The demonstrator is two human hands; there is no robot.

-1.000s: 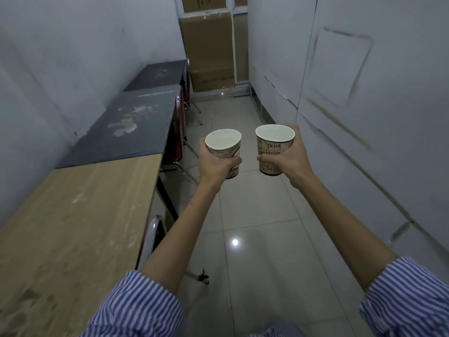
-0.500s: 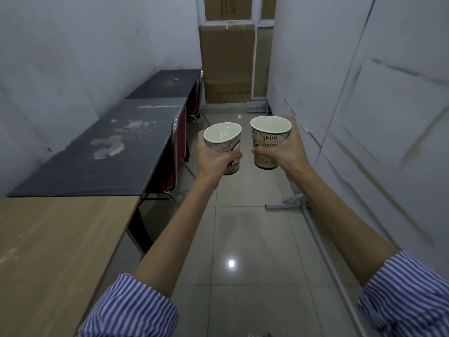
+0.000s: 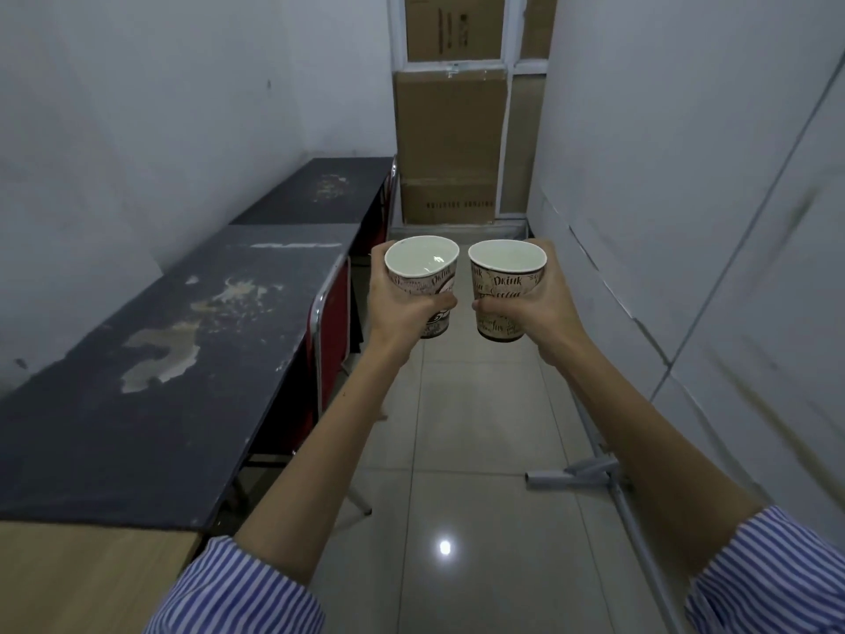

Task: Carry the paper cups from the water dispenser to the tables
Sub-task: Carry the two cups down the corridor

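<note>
Both arms reach forward over the tiled floor (image 3: 480, 427), striped sleeves pushed up near the elbows.

Left hand (image 3: 402, 308) is wrapped around the left cup (image 3: 423, 276), fingers curled across its printed side, thumb behind. The cup tips a little toward me; I see pale liquid inside with a glint on it.

Right hand (image 3: 544, 304) is closed around the right cup (image 3: 505, 290), fingertips showing at its left side low down. This cup sits about upright. I think it holds liquid too, but the inside is evenly pale and I cannot be sure.

The two cups are side by side in the air, close but not touching.

Landmark: the long dark table (image 3: 183, 359) with worn pale patches. Both cups are to the right of its far end, out over the floor, above table height. A red chair (image 3: 334, 313) is tucked against the table's right edge, just left of the left hand. A second dark table (image 3: 329, 189) stands beyond it, a light wooden table (image 3: 82, 574) nearer me. Stacked cardboard boxes (image 3: 450, 144) fill the end past the tables.
</note>
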